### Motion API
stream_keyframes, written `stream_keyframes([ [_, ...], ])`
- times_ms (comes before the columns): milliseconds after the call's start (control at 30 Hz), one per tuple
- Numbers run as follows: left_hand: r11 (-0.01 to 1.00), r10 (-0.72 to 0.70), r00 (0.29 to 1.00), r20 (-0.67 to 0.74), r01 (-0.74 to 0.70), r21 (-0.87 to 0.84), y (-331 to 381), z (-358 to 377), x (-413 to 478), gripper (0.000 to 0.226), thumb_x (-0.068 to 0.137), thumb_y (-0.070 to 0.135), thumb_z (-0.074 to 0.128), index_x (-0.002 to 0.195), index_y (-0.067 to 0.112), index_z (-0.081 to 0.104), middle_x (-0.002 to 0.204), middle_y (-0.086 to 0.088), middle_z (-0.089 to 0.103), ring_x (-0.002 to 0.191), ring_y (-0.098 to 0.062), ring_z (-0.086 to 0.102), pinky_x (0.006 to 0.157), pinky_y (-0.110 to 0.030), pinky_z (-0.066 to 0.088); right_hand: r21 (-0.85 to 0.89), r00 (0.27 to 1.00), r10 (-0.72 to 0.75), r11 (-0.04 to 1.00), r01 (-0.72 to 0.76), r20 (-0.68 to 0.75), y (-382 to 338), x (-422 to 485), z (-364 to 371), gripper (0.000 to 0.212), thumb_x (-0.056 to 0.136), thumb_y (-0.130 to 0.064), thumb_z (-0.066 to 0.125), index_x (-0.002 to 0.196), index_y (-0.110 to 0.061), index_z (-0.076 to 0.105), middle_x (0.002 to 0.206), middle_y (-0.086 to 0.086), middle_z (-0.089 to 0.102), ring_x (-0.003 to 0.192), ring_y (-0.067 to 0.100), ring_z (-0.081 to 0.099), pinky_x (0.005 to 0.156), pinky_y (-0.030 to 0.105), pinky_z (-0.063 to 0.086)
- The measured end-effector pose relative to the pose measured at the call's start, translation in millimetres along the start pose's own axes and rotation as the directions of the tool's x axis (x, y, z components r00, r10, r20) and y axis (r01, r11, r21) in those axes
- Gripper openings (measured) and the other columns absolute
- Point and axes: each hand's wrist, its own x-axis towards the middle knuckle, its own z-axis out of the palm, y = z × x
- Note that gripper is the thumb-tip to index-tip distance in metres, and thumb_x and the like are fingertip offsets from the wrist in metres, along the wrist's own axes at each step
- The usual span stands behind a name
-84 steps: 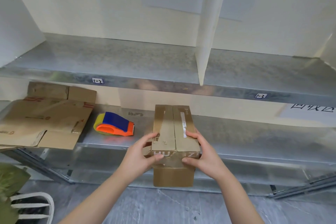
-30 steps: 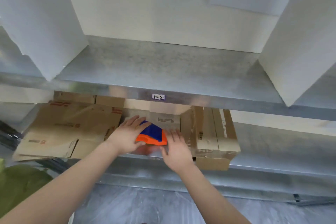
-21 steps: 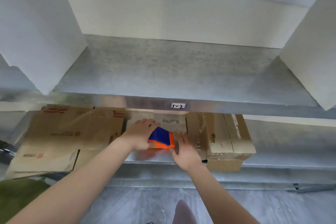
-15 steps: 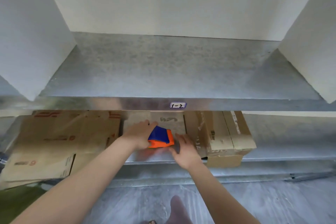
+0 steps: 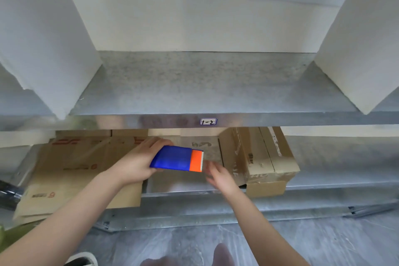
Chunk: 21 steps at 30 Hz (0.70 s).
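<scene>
Head camera looks down at a blue and orange tape dispenser point(image 5: 172, 161), which is in the air just over the lower metal shelf point(image 5: 334, 164), between a stack of flattened cartons point(image 5: 75, 168) and a closed cardboard box point(image 5: 259, 157). The left hand point(image 5: 136, 164) holds the dispenser at its blue end, with the fingers curled over the top and the thumb under it. The orange end with the toothed cutting edge points to the right.

The right hand point(image 5: 218, 176) is just beside this toothed edge, with fingers loose and spread, and it grips nothing. It is blurred, so it cannot be told if the fingertips touch the dispenser.

The cardboard box stands on the lower shelf to the right of this hand, and its front end hangs a little over the shelf edge. Above, the upper shelf point(image 5: 194, 86) carries a small label point(image 5: 208, 121) on its front rim. A white divider panel point(image 5: 47, 39) stands on the left side of it and another panel point(image 5: 362, 49) on the right. Below the shelves is a grey floor point(image 5: 302, 239).
</scene>
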Motion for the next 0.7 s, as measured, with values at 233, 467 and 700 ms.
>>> stream_keyframes([
  [233,0.996,0.092,0.994,-0.053,-0.091,0.017,44,-6,-7,0.059,0.074,0.009,0.073,0.127,0.024,0.05,0.115,0.016,0.049,0.103,0.004,0.043,0.088,-0.002,0.031,0.417,0.996,-0.073,0.908,0.047,0.046,-28,-34,-17,0.038,0.104,-0.035,0.04,0.116,-0.005,0.06,0.11,0.017,0.07,0.099,0.027,0.068,0.08,0.037,0.059],
  [467,0.997,0.079,0.992,-0.095,-0.079,0.007,82,6,7,0.064,0.073,0.013,0.077,0.129,0.022,0.048,0.119,0.011,0.051,0.106,-0.003,0.048,0.09,-0.002,0.03,0.242,0.973,-0.231,0.945,0.222,0.01,-28,-64,-69,0.024,0.096,-0.019,0.059,0.111,-0.002,0.064,0.106,0.013,0.069,0.103,0.026,0.068,0.084,0.035,0.058],
  [700,1.0,0.014,0.992,-0.129,-0.015,-0.013,143,40,22,0.066,0.077,0.032,0.077,0.132,0.033,0.041,0.121,0.017,0.048,0.11,0.002,0.045,0.094,-0.021,0.041,-0.281,0.883,-0.419,0.892,0.355,-0.213,-21,-80,-132,0.011,0.094,-0.021,0.06,0.086,-0.026,0.065,0.082,-0.011,0.07,0.082,0.009,0.067,0.075,0.028,0.057],
])
